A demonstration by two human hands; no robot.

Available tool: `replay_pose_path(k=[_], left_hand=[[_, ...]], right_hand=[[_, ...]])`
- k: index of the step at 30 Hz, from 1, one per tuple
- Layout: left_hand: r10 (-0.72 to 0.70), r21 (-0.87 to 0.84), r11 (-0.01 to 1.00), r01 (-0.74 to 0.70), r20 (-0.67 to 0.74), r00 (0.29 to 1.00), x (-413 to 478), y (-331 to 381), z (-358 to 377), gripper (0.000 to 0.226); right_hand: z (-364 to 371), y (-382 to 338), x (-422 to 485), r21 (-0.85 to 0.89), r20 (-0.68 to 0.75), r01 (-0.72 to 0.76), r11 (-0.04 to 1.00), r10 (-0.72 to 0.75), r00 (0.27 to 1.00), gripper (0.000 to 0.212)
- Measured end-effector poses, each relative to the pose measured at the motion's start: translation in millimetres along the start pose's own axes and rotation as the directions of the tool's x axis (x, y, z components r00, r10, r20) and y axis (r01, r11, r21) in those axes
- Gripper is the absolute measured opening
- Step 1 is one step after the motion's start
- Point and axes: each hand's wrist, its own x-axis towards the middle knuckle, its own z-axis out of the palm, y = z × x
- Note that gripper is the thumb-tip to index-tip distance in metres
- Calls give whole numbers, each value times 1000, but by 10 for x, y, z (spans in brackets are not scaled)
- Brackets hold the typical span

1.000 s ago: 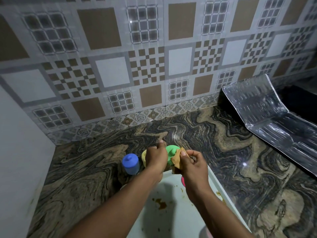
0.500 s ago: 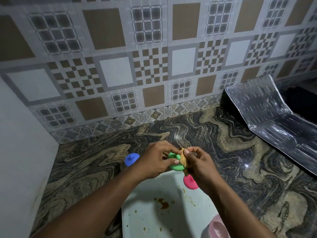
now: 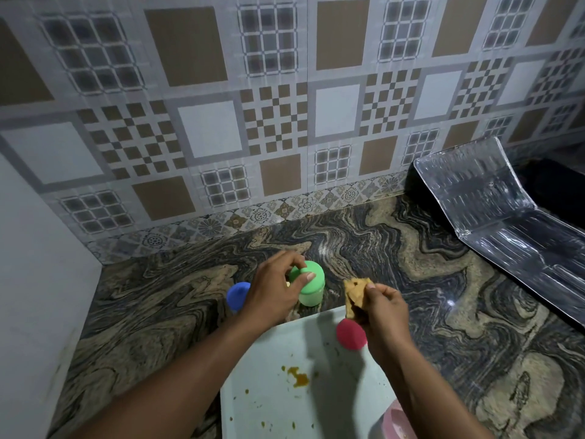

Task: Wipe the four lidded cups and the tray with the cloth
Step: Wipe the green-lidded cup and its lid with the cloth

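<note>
My left hand [image 3: 275, 291] grips the green lidded cup [image 3: 311, 288], which stands upright on the counter just beyond the tray's far edge. My right hand [image 3: 381, 307] pinches a crumpled tan cloth [image 3: 354, 291], held a little to the right of the green cup and apart from it. A blue lidded cup [image 3: 237, 294] stands on the counter left of my left hand, partly hidden by it. A red-lidded cup [image 3: 349, 335] sits on the pale tray [image 3: 269, 403] under my right wrist. The tray carries orange-brown stains.
A pink object [image 3: 397, 421] shows at the tray's lower right edge. A shiny metal sheet [image 3: 493, 210] lies on the marbled counter [image 3: 443, 280] at the right. The tiled wall runs along the back, and a plain white panel [image 3: 38, 280] closes the left side.
The cloth has come off the green cup and moved right with my right hand. The green cup now stands upright on the counter under my left hand.
</note>
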Motion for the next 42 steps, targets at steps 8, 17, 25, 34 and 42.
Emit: replay_pose_path(k=[8,17,25,34,42], left_hand=[[-122,167,980,111,61,991,263,-95,225,25],[-163,241,963,121,161,973,199,-210,358,21],[-167,255,960,115,196,966,287,-309,515,18],[-272,321,930,181,267,924,377,-180,467,19],[-428,388,877,283,361,829,464,-95,476,21]], right_hand=[[80,-157,44,-1,115,-49,999,49,992,11],[40,-177,67,-13,156,-39,999,40,987,7],[37,-43,202,-93,126,-83,992,95,987,9],[91,-53,131,-73,146,-127,989,136,980,4],[107,-192,46,124,255,-497,859,456,853,18]])
